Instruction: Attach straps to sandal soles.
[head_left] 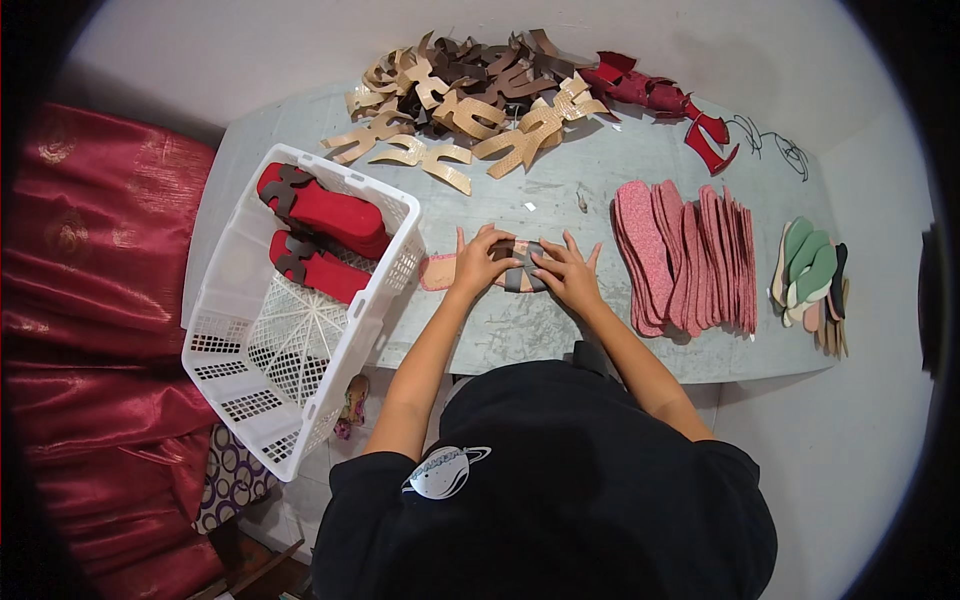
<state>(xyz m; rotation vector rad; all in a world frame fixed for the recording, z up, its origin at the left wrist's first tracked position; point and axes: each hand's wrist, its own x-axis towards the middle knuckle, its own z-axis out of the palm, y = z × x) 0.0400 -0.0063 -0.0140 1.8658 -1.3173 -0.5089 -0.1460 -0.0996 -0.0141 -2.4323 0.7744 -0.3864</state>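
Note:
A pink insole (437, 272) lies flat on the grey table (560, 330) with a dark brown strap piece (523, 264) laid across it. My left hand (482, 258) presses on the insole and the strap's left side. My right hand (567, 273) presses the strap's right side, fingers curled over it. Both hands hide most of the insole's middle.
A white plastic basket (300, 330) at the left holds two red sandals with brown straps (322, 212). A row of pink insoles (690, 255) stands at the right, green and tan soles (812, 275) beyond. Gold, brown and red cut straps (470, 95) pile at the back. Red cloth (90, 300) lies far left.

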